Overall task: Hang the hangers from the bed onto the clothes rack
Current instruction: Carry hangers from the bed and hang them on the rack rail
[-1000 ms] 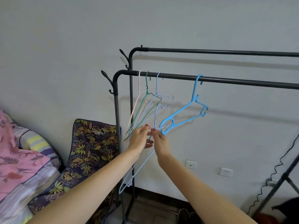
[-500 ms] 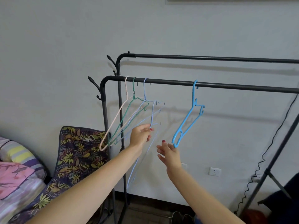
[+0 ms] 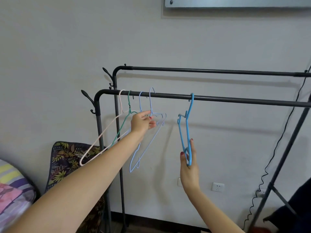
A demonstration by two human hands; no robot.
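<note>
A black clothes rack has a front rail [image 3: 235, 99] and a higher rear rail [image 3: 202, 70]. At the front rail's left end hang a cream hanger [image 3: 120, 101], a green hanger [image 3: 129, 105] and a pale blue hanger [image 3: 140, 101]. My left hand [image 3: 142, 122] pinches a second pale blue hanger [image 3: 150, 102] just below its neck; its hook sits over the rail. Further right hangs a bright blue hanger [image 3: 188, 115], turned edge-on. My right hand [image 3: 189, 163] points straight up and touches its lower end, between thumb and fingers.
A floral cushion [image 3: 67, 157] leans against the wall behind the rack's left post. Striped and pink bedding [image 3: 11, 187] is at bottom left. Wall sockets [image 3: 218, 187], a coiled black cable [image 3: 260, 194] and the rack's slanted right leg [image 3: 279, 170] are on the right.
My left hand lifted the second pale blue hanger up to the rail. My right hand left it and moved right to the bright blue hanger, which turned edge-on. The view tilted up.
</note>
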